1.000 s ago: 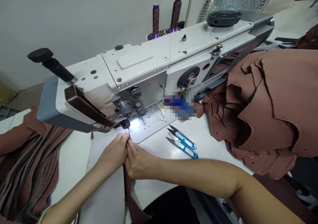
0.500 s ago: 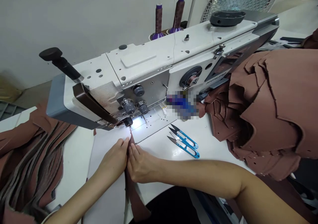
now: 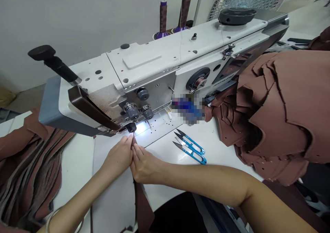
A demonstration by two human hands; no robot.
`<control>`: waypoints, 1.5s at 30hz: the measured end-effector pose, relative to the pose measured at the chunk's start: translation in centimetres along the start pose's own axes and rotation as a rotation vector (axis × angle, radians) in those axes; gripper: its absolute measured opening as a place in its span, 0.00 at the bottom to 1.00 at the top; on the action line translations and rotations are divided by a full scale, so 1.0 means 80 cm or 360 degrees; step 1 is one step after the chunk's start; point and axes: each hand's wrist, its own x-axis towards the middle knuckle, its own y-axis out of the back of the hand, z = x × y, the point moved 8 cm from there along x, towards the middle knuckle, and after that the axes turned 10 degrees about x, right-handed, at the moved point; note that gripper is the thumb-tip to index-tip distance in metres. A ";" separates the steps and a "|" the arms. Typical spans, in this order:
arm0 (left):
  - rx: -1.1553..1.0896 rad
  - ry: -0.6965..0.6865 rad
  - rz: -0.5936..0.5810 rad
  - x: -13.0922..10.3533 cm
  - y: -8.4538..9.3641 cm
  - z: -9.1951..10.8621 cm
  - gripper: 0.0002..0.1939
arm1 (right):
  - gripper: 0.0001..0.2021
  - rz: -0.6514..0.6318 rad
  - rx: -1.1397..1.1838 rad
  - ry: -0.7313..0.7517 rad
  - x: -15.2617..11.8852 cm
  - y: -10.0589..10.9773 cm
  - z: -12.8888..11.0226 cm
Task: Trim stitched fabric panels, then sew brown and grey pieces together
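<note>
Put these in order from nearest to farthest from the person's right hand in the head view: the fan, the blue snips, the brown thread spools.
From the right hand:
1. Blue snips: on the white table, to its right.
2. Brown thread spools: behind the sewing machine.
3. Fan: farther back, upper right.

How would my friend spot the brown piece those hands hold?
Find the white sewing machine, then the bright glow beneath it. In front, the left hand and right hand meet at the brown piece. It's the only brown one held; others fill the left pile and right pile.
</note>
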 end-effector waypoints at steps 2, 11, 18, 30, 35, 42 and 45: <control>-0.0081 0.0041 0.0028 -0.001 0.000 -0.003 0.27 | 0.13 0.0009 -0.0013 -0.0011 -0.002 0.003 -0.002; -0.0246 0.0086 -0.0072 -0.046 -0.027 -0.008 0.28 | 0.12 -0.0124 0.0055 0.0186 -0.008 0.018 -0.034; 0.0047 0.0088 -0.0165 -0.035 -0.016 0.007 0.25 | 0.13 -0.0061 0.0087 0.0147 -0.008 0.010 -0.031; -0.0200 0.0079 0.0041 0.003 -0.002 -0.004 0.23 | 0.14 -0.0205 0.0134 0.0051 0.000 -0.013 -0.006; -0.0294 0.0084 -0.0029 -0.006 -0.006 -0.010 0.26 | 0.14 -0.0135 0.0073 0.0004 -0.001 -0.002 -0.007; -0.0305 0.0020 -0.0065 -0.026 -0.015 -0.009 0.26 | 0.15 -0.0273 0.0117 0.0125 -0.001 0.001 -0.020; -0.0280 -0.0001 -0.0060 -0.021 -0.010 -0.004 0.22 | 0.14 -0.0258 0.0132 0.0116 0.001 0.001 -0.018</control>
